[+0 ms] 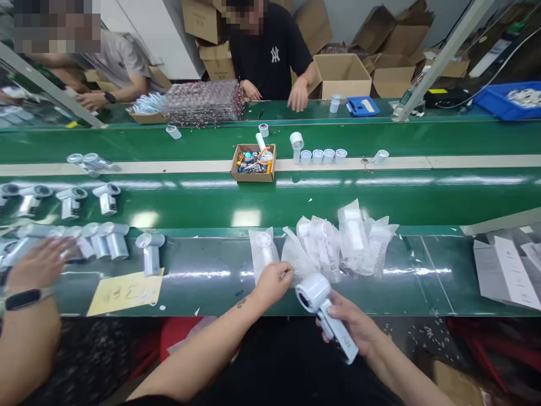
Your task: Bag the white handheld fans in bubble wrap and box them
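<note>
My right hand (353, 318) is wrapped round the handle of a white handheld fan (315, 293), which tilts with its round head up and to the left. My left hand (274, 279) is closed in a pinch at the edge of a translucent bubble bag (298, 256) on the bench. Left of that bag lies a bagged fan (264, 248), close above my left hand. More bagged fans (321, 242) lie in a group to the right, some overlapping. The fan's head covers the lower edge of the bag.
At left, a co-worker's hand (40, 262) reaches over a row of unwrapped fans (112, 239). One fan (150, 254) touches a yellow paper (124, 293). A small parts box (253, 176) stands mid-belt; flat white cartons (502, 270) lie right. Another person (270, 56) works opposite.
</note>
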The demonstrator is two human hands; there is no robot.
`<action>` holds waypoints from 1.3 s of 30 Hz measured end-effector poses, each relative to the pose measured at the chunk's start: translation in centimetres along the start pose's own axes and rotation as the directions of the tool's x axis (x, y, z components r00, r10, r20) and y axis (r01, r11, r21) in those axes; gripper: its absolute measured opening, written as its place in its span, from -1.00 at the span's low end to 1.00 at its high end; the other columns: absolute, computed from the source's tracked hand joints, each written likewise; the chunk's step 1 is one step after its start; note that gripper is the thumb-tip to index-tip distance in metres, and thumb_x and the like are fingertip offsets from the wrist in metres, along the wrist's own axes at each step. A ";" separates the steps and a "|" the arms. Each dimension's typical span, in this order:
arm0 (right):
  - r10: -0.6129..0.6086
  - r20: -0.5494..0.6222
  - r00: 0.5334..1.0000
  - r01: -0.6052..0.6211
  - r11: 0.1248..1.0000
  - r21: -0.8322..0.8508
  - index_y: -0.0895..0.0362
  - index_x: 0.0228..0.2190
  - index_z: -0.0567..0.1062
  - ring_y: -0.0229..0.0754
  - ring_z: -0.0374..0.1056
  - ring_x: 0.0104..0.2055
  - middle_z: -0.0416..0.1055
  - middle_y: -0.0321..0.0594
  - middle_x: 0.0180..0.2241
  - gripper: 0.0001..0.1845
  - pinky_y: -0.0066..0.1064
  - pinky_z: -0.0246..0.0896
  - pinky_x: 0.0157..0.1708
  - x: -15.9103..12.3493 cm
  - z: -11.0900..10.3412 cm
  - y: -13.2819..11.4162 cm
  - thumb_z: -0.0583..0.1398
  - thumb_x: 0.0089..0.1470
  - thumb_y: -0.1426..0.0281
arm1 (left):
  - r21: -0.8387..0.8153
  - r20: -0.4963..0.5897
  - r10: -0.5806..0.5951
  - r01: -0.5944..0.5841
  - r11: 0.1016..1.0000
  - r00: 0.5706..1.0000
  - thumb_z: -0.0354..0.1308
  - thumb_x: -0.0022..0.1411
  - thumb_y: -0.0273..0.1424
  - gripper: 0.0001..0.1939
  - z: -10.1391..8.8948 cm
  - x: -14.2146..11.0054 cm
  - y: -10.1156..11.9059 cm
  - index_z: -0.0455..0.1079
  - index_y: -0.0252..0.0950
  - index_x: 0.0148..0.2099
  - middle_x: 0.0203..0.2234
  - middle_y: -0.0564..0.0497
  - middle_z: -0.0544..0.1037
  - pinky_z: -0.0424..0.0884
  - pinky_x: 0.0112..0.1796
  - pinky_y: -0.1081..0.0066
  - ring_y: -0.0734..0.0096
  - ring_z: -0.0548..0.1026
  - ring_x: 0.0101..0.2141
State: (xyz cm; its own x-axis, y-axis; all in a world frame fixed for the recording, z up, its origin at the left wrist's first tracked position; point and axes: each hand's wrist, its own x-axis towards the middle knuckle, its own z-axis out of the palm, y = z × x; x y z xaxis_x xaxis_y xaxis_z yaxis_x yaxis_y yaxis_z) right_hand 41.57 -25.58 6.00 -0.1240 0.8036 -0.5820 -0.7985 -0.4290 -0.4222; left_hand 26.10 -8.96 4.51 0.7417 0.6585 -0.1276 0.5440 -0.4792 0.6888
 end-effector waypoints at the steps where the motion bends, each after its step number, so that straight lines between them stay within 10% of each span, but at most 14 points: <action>1: 0.024 0.043 0.999 -0.024 1.000 -0.017 0.10 -0.02 0.38 -0.16 0.44 -0.45 0.46 -0.25 -0.39 -0.29 -0.39 0.39 -0.62 0.5 0.4 -0.1 0.41 -0.27 0.35 | -0.141 0.017 -0.071 0.073 0.987 0.997 -0.01 0.23 -0.42 -0.80 -0.3 -0.3 0.7 0.39 -0.30 -0.39 -0.50 0.03 0.50 0.34 -0.34 0.42 0.38 0.43 -0.41; 5: 0.078 0.078 0.994 -0.068 0.990 -0.128 0.17 -0.07 0.40 -0.20 0.39 -0.49 0.43 -0.25 -0.45 -0.37 -0.43 0.35 -0.65 1.6 1.4 -1.1 0.39 -0.23 0.32 | -0.666 0.066 -0.326 0.285 0.689 0.943 0.12 0.14 -0.23 -0.76 -0.7 -1.8 2.6 0.37 -0.32 -0.40 -0.58 0.10 0.39 0.23 -0.43 0.48 0.49 0.30 -0.52; 11: 0.063 -0.015 0.998 -0.065 0.974 -0.218 0.20 -0.13 0.43 -0.24 0.33 -0.52 0.42 -0.26 -0.48 -0.43 -0.42 0.33 -0.63 0.3 1.2 -2.1 0.40 -0.20 0.27 | -0.930 -0.022 -0.501 0.166 0.327 0.865 0.29 -0.02 -0.15 -0.64 0.4 -3.5 4.4 0.31 -0.33 -0.43 -0.62 0.14 0.28 0.16 -0.42 0.50 0.55 0.21 -0.52; 15: 0.047 -0.043 0.998 -0.056 0.967 -0.248 0.17 -0.15 0.41 -0.24 0.35 -0.50 0.43 -0.25 -0.42 -0.46 -0.43 0.35 -0.63 -0.4 1.3 -2.3 0.40 -0.18 0.25 | -0.860 0.116 -0.359 0.275 0.431 0.926 0.34 -0.03 -0.17 -0.61 -0.5 -3.9 4.6 0.36 -0.33 -0.28 -0.50 0.09 0.40 0.24 -0.34 0.47 0.50 0.32 -0.43; 19: 0.032 0.073 0.997 -0.015 0.974 -0.228 0.03 -0.04 0.33 -0.28 0.38 -0.47 0.41 -0.20 -0.12 -0.36 -0.44 0.37 -0.63 -0.8 1.2 -2.4 0.40 -0.17 0.29 | -0.771 0.359 -0.245 0.434 0.465 0.901 0.37 -0.14 -0.28 -0.62 -3.5 -3.7 3.6 0.38 -0.36 -0.28 -0.51 0.06 0.45 0.29 -0.35 0.45 0.48 0.38 -0.45; 21: 0.048 0.113 0.992 -0.022 0.975 -0.220 -0.02 0.01 0.31 -0.28 0.39 -0.46 0.37 -0.19 -0.05 -0.32 -0.44 0.38 -0.63 -0.9 1.1 -2.5 0.40 -0.16 0.32 | -0.649 0.419 -0.187 0.437 0.623 0.889 0.31 -0.09 -0.31 -0.72 -4.9 -3.4 3.4 0.39 -0.35 -0.33 -0.53 0.06 0.46 0.30 -0.37 0.46 0.47 0.39 -0.47; 25: 0.100 0.068 0.993 -0.080 0.963 -0.259 0.05 -0.02 0.36 -0.27 0.36 -0.46 0.41 -0.23 -0.19 -0.37 -0.45 0.37 -0.65 -1.0 1.5 -2.8 0.39 -0.17 0.35 | -0.064 0.142 -0.033 0.042 0.997 0.989 0.06 0.16 -0.41 -0.88 -4.6 -2.9 4.6 0.42 -0.31 -0.34 -0.52 0.04 0.46 0.34 -0.36 0.45 0.44 0.39 -0.46; 27: 0.124 0.033 0.992 -0.110 0.953 -0.281 0.11 -0.05 0.39 -0.27 0.34 -0.50 0.42 -0.29 -0.38 -0.43 -0.47 0.34 -0.66 -0.9 1.8 -2.9 0.36 -0.14 0.34 | 0.217 -0.071 0.190 -0.171 0.961 0.979 -0.03 0.23 -0.46 -0.82 -3.2 -2.7 5.4 0.40 -0.32 -0.33 -0.50 -0.03 0.46 0.37 -0.33 0.40 0.39 0.40 -0.42; 33: 0.076 -0.075 0.994 -0.093 0.962 -0.258 0.15 -0.10 0.42 -0.29 0.29 -0.59 0.41 -0.32 -0.48 -0.46 -0.44 0.32 -0.67 -1.1 2.3 -2.9 0.36 -0.18 0.31 | 0.499 -0.310 0.622 -0.434 0.750 0.719 0.01 0.23 -0.58 -0.84 -0.9 -4.5 5.2 0.33 -0.36 -0.14 -0.41 -0.10 0.47 0.47 -0.22 0.28 0.32 0.43 -0.31; 39: -0.057 -0.166 0.985 0.010 0.963 -0.270 0.10 -0.17 0.37 -0.27 0.33 -0.54 0.43 -0.28 -0.30 -0.42 -0.36 0.35 -0.67 -1.3 2.7 -2.6 0.41 -0.26 0.25 | 0.482 -0.385 0.561 -0.359 0.799 0.733 0.03 0.21 -0.61 -0.80 0.8 -7.2 6.0 0.32 -0.32 -0.12 -0.43 -0.06 0.50 0.50 -0.25 0.31 0.33 0.49 -0.35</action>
State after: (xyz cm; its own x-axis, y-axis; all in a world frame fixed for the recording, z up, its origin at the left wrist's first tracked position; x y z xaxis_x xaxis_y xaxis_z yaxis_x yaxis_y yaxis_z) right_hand 42.21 -24.45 9.69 0.0208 0.7471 -0.6644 -0.6112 -0.5164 -0.5998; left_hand 24.34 -17.04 8.97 0.6975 0.4372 0.5678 0.3577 -0.8990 0.2528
